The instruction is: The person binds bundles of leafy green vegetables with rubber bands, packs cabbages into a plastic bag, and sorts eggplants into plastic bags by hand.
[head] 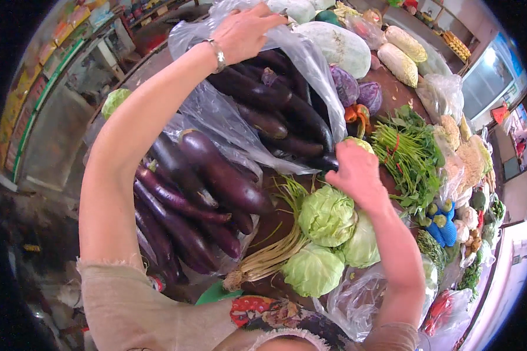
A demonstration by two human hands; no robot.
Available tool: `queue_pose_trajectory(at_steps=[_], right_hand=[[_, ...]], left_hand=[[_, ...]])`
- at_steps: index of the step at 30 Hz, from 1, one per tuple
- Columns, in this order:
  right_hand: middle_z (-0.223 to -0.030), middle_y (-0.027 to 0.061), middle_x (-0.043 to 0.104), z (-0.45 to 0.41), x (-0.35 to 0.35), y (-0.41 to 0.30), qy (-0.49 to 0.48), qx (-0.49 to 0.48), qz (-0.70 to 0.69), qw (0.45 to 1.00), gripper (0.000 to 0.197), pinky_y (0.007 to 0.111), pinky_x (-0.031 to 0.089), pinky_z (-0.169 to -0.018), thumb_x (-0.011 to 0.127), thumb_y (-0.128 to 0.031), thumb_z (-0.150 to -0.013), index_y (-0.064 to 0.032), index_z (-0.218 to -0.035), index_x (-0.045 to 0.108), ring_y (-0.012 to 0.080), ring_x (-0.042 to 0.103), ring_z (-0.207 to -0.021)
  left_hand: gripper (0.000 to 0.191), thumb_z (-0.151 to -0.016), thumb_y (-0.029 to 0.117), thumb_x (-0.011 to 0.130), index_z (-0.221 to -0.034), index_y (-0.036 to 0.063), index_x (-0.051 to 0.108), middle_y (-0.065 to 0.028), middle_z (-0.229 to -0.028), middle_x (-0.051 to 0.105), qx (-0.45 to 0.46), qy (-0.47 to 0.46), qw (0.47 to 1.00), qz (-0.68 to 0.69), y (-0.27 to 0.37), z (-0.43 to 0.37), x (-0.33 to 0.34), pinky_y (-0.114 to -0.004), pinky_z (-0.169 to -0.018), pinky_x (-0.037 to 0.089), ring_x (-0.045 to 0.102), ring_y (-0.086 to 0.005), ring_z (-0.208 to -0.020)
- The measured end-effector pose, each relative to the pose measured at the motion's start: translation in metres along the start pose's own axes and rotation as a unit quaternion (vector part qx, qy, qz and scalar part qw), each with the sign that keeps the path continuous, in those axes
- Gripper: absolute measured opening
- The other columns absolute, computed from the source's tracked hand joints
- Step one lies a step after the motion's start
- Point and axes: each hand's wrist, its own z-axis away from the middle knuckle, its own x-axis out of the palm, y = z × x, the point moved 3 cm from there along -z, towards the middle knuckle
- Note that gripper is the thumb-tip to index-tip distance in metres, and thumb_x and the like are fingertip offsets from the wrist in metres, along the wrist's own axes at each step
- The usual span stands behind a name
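A large clear plastic bag (228,118) lies spread and full of dark purple eggplants (263,92). At its far rim is my left hand (243,33), with a metal bracelet on the wrist. Its fingers bend over the gathered plastic; the fingertips are partly hidden. My right hand (358,173) closes around the near right end of an eggplant (327,161), right where the bag's edge runs. Whether it also pinches the plastic is unclear. Nearer to me on the left, more eggplants (224,171) lie on clear plastic. Green cabbages (327,215) sit just below my right hand.
Long-stemmed greens (268,263) lie beside the cabbages. To the right are bundled leafy greens (404,153), purple cabbages (344,85) and a blue net (441,226). Winter melons (333,48) and napa cabbages (397,63) stand farther back. A crumpled clear bag (355,302) is near my body.
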Motion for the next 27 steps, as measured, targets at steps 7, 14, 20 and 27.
queue_pose_trajectory(at_steps=[7, 14, 20, 27], right_hand=[[-0.095, 0.0152, 0.057, 0.021, -0.071, 0.032, 0.142, 0.031, 0.046, 0.988, 0.035, 0.046, 0.052, -0.071, 0.073, -0.017, -0.069, -0.0035, -0.098, 0.058, 0.0352, 0.062, -0.084], [-0.091, 0.0052, 0.064, 0.025, -0.083, 0.037, 0.228, 0.151, -0.41, 0.87, 0.047, 0.029, 0.052, -0.072, 0.08, -0.014, -0.075, -0.0011, -0.115, 0.059, 0.0119, 0.061, -0.077], [-0.109, 0.0086, 0.068, -0.009, -0.07, -0.014, 0.366, 0.013, -0.606, 0.706, 0.039, 0.031, 0.055, -0.085, 0.073, -0.005, -0.085, 0.0002, -0.122, 0.06, 0.0162, 0.065, -0.095], [-0.114, 0.0136, 0.064, -0.112, -0.009, -0.065, 0.259, -0.036, -0.565, 0.783, 0.073, 0.033, 0.045, -0.097, 0.085, -0.018, -0.074, -0.0029, -0.134, 0.048, 0.0222, 0.06, -0.108]], left_hand=[[0.011, -0.08, 0.011, 0.068, -0.085, 0.0023, 0.064, -0.0143, -0.076, 0.061, -0.11, 0.088, 0.974, 0.175, -0.003, -0.014, -0.031, -0.041, -0.067, 0.049, 0.061, -0.0341, -0.073], [0.012, -0.083, 0.011, 0.069, -0.087, 0.0013, 0.064, -0.0128, -0.081, 0.06, -0.103, 0.114, 0.959, 0.238, 0.002, -0.031, -0.032, -0.037, -0.067, 0.05, 0.064, -0.0278, -0.075], [0.012, -0.082, 0.012, 0.07, -0.086, 0.0008, 0.065, -0.0125, -0.08, 0.061, -0.095, 0.105, 0.963, 0.228, -0.004, -0.027, -0.037, -0.037, -0.067, 0.05, 0.065, -0.0281, -0.073], [0.012, -0.082, 0.012, 0.07, -0.086, 0.0008, 0.067, -0.0137, -0.083, 0.063, -0.075, 0.113, 0.97, 0.2, -0.001, -0.024, -0.037, -0.036, -0.067, 0.051, 0.065, -0.0282, -0.075]])
